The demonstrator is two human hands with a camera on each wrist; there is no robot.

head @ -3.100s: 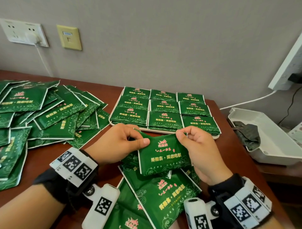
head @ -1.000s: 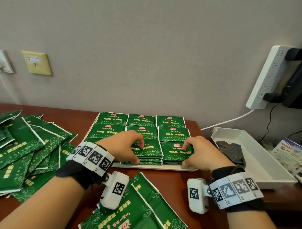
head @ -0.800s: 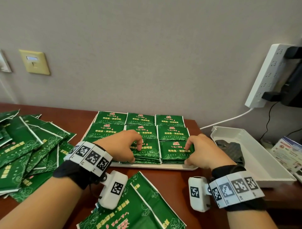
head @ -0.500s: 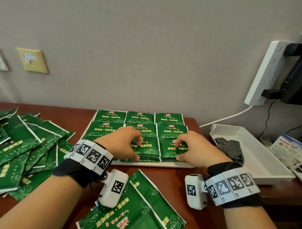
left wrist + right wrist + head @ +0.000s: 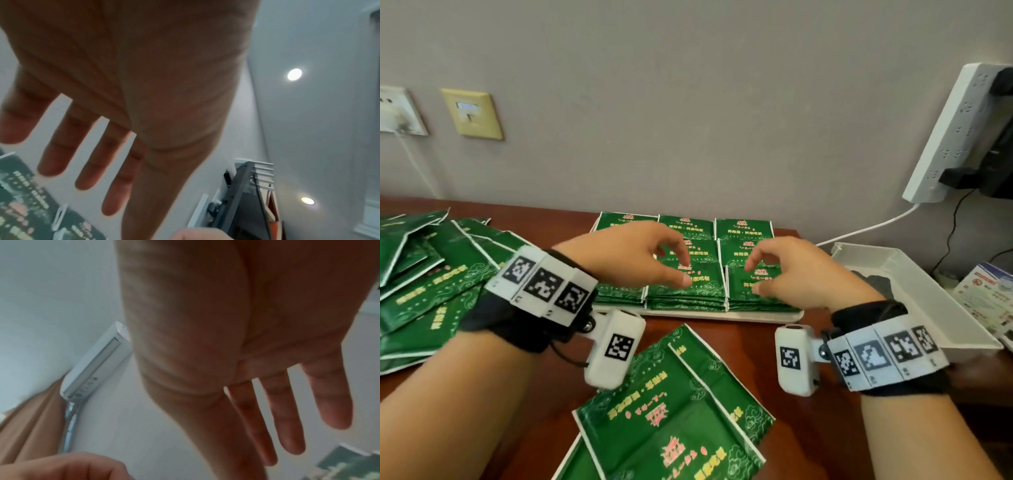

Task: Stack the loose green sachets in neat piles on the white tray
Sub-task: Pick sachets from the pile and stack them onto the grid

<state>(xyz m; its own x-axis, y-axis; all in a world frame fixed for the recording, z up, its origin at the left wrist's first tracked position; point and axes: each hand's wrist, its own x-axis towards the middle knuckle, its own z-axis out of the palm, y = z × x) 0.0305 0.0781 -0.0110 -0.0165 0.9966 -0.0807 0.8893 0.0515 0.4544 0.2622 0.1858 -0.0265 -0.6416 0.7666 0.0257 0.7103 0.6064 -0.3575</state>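
A white tray (image 5: 698,316) by the wall carries neat piles of green sachets (image 5: 748,230) in rows of three. My left hand (image 5: 683,273) hovers over the front middle pile (image 5: 688,293), fingers loosely bent and holding nothing. My right hand (image 5: 753,278) hovers over the front right pile (image 5: 760,299), also empty. In the left wrist view the fingers (image 5: 92,162) are spread and straight above the sachets (image 5: 24,203). The right wrist view shows the fingers (image 5: 287,418) straight and apart too. Loose sachets (image 5: 431,274) lie heaped on the left, and more loose sachets (image 5: 671,411) lie near me.
A white bin (image 5: 928,308) holding a dark cloth (image 5: 875,278) stands right of the tray. A power strip (image 5: 955,130) hangs on the wall with its cable (image 5: 866,228) running behind the tray. A leaflet (image 5: 989,298) lies far right. Wall sockets (image 5: 470,113) are at left.
The sachet both hands held went onto the front middle pile. The hands squared the front piles, then lifted off them with fingers spread.
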